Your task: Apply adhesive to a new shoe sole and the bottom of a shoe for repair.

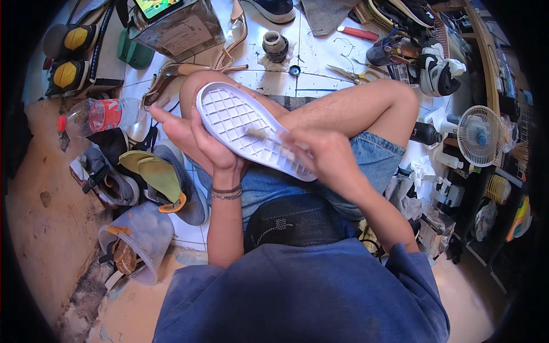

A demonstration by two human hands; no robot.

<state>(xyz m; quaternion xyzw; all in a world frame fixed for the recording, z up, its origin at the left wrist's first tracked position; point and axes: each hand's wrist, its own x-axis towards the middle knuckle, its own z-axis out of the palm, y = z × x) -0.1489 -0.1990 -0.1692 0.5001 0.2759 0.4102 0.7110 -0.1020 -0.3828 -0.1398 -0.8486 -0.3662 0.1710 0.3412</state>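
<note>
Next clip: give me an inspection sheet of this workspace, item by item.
Surface: white tiled floor, smeared and marked.
Job's things: white shoe sole, grid side up, resting over the person's lap; small brush laid on it.
Clutter: plastic bottle, green sandals, scissors, small tin, clear tub.
Grips: left hand holds the sole's edge; right hand holds the brush.
Cables: nothing seen.
Surroundings: small fan, shelves of shoes at right.

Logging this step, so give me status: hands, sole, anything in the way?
Left hand grips white sole from beneath, grid side up. Right hand holds small brush against grid. Nothing blocking.
</note>
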